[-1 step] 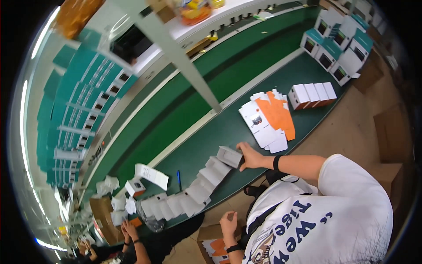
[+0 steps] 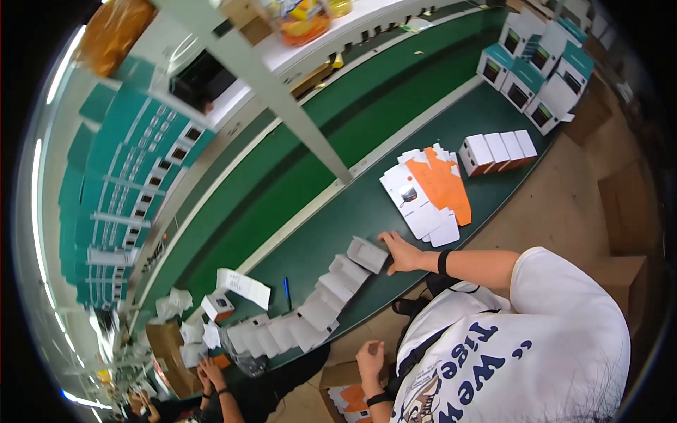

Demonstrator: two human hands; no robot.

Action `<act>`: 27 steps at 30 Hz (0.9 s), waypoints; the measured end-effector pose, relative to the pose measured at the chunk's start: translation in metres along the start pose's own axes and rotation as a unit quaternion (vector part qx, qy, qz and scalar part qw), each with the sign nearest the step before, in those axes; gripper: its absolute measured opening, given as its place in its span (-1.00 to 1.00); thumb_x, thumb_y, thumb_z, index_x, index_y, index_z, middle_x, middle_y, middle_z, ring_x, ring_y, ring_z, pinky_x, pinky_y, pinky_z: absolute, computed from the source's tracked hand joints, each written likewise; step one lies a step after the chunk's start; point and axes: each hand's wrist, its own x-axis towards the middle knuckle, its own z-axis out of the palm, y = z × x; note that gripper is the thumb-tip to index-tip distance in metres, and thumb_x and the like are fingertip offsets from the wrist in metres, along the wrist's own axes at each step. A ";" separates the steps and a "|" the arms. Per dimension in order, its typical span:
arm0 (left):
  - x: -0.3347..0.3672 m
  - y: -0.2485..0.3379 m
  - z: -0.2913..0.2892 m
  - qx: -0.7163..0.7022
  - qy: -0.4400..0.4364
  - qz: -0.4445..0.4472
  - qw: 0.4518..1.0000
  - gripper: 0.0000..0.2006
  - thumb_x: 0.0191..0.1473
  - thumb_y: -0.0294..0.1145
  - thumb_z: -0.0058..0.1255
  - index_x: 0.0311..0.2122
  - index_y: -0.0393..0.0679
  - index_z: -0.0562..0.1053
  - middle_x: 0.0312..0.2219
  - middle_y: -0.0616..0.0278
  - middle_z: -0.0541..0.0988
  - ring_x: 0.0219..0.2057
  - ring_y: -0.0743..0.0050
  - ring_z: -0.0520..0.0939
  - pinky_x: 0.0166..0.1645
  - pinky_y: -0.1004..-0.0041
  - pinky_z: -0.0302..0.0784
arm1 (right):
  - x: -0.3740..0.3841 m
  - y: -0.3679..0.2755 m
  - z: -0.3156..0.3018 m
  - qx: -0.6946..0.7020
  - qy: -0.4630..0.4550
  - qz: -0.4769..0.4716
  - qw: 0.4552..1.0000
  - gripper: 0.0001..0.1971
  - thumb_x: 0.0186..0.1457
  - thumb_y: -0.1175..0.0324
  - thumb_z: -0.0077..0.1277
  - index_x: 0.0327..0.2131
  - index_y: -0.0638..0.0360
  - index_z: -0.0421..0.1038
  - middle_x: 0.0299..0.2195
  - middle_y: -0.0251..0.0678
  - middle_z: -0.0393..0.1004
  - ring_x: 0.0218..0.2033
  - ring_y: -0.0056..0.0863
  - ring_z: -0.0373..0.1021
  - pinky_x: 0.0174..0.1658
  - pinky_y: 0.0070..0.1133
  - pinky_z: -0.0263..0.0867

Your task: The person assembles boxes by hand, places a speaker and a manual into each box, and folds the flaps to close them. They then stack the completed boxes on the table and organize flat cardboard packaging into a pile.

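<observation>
Touching box (image 2: 367,255) edge, bare worktop (image 2: 310,243) beyond

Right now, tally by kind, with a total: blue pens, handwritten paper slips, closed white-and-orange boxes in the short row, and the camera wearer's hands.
Blue pen: 1
Handwritten slip: 1
White-and-orange boxes: 4
Right hand and left hand: 2
Total: 8

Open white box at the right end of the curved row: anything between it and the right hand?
Nothing visible stands between them. The right hand is at the near end of the open white box; contact is hard to tell. The row's other boxes lie on its far side.
</observation>
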 end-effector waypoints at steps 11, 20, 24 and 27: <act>0.045 0.085 0.030 0.015 -0.088 0.086 0.992 -0.74 0.10 -0.36 0.25 -0.18 -0.32 0.58 -0.31 0.00 0.70 -0.24 0.22 0.74 -0.10 0.34 0.63 | 0.037 0.046 -0.139 -0.178 0.288 0.285 0.897 -0.12 -0.13 0.19 0.42 0.20 0.31 0.16 0.11 -0.01 0.27 0.18 -0.03 0.19 0.21 -0.17 0.10; 0.048 0.208 -0.022 -0.129 -0.082 0.163 0.975 -0.77 0.19 -0.43 0.18 -0.07 -0.26 0.55 -0.23 0.11 0.68 -0.18 0.42 0.70 -0.06 0.43 0.61 | 0.009 0.061 -0.163 0.109 0.223 0.105 0.963 -0.48 0.18 0.44 0.04 0.22 0.32 0.29 0.05 -0.07 0.52 0.00 -0.24 0.49 0.10 -0.39 0.37; 0.026 0.263 -0.052 -0.331 -0.024 0.246 0.911 -0.47 0.21 -0.42 0.15 0.24 -0.30 0.29 0.09 0.07 0.51 0.07 0.33 0.57 0.14 0.37 0.49 | -0.043 -0.102 -0.170 0.387 -0.005 -0.036 0.921 -0.45 0.18 0.60 0.00 0.25 0.32 0.18 0.10 -0.20 0.45 0.04 -0.40 0.46 0.10 -0.46 0.37; 0.013 0.269 -0.068 -0.431 0.003 0.250 0.867 -0.53 0.26 -0.45 0.07 0.23 -0.30 0.30 0.07 0.20 0.51 0.06 0.44 0.52 0.17 0.38 0.41 | -0.057 -0.197 -0.133 0.287 -0.018 -0.113 0.951 -0.26 0.09 0.63 0.09 0.33 0.24 0.03 0.21 -0.16 0.26 0.07 -0.31 0.43 0.17 -0.44 0.31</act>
